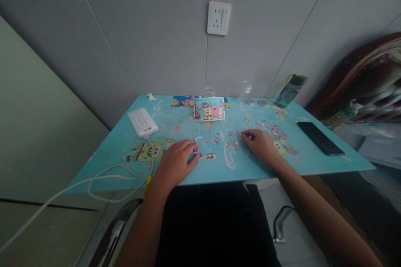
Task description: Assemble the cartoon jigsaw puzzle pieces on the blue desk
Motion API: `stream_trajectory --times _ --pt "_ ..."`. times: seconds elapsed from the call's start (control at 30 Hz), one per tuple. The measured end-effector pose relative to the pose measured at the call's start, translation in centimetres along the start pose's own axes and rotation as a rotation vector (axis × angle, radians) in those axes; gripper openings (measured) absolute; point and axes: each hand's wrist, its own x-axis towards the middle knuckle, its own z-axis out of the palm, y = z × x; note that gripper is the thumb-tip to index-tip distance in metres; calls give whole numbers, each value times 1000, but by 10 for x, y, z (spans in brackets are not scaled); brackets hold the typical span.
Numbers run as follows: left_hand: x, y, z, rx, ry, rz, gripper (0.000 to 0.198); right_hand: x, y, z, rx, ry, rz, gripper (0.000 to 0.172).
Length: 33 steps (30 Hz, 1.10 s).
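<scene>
Seen from the head camera, loose puzzle pieces (pixel 216 142) are spread over the middle of a turquoise table (pixel 313 162), between the two hands and near the front edge. The left hand (pixel 177 162) is laid palm down with its fingers loosely curled, the fingertips set on a piece at the left of the scatter; whether that piece is pinched or only touched cannot be told. The right hand (pixel 260 144) is rested flat with its fingers stretched leftward, the tips touching pieces at the right of the scatter, and nothing is gripped in it.

The pieces are judged to be thin, light and stiff card that is easily slid on the smooth top. They are probably best nipped at opposite edges between thumb and forefinger, or pushed along under one fingertip.

A cartoon picture card (pixel 209 109) is propped at the far side. A white power bank (pixel 142 122) with its cable (pixel 103 179) is seen at the left, and a dark phone (pixel 319 137) at the right.
</scene>
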Motion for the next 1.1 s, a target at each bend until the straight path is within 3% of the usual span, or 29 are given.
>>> stream_trajectory --times 0.13,0.27,0.5,0.73,0.97,1.1 --pt "0 -1 1 8 8 2 28 20 -12 9 38 -62 -150 26" --pt "0 0 1 17 -7 5 29 31 -18 16 22 -142 -209 24" --pt "0 0 1 -3 2 0 28 31 -14 16 78 -206 -88 19" --pt "0 0 1 7 8 1 28 43 -14 14 -1 -289 -90 23" --pt "0 1 -1 -8 17 -5 26 37 -26 9 289 -285 18 24" --pt "-1 1 0 2 7 -6 27 15 -49 1 479 -431 33 28"
